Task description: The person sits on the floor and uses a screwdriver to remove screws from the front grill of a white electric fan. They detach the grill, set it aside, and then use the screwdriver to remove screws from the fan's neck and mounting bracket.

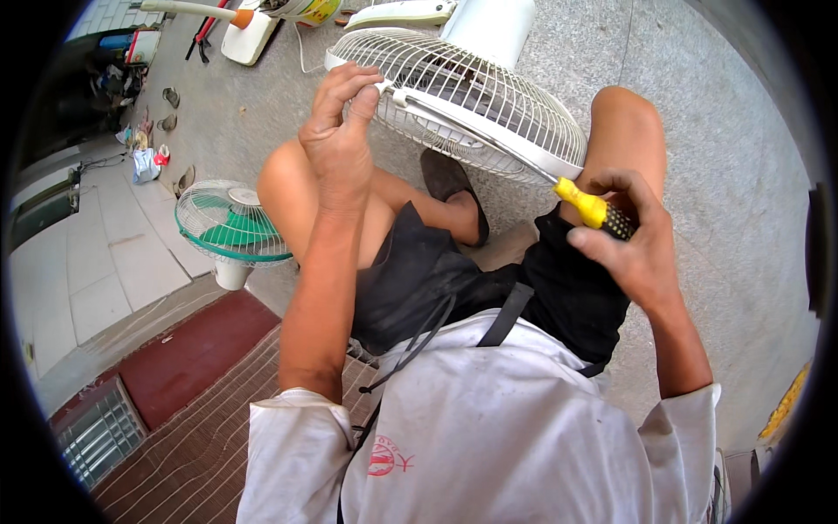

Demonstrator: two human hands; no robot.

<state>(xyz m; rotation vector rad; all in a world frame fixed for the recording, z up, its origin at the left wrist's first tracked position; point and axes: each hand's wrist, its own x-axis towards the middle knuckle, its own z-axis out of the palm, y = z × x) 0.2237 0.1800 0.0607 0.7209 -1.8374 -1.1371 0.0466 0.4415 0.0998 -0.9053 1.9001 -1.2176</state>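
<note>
A white electric fan [521,112] with a round wire guard lies tilted in front of my knees. My left hand [336,131] is closed at the left end of the guard's white rim band, thumb and fingers pinching its edge beside a small white clip [400,98]. In my right hand [644,240] is a screwdriver [583,203] with a yellow and black handle, held by thumb and curled fingers. Its long metal shaft runs leftward along the rim band toward the clip. Whether the tip touches the clip or a screw, I cannot tell.
A second fan [231,223] with green blades stands at the left. A white base with an orange-collared pole [249,37] and a bucket [312,10] are at the far left. Shoes [169,98] lie on the concrete floor [733,175]. A dark red mat [196,336] is near left.
</note>
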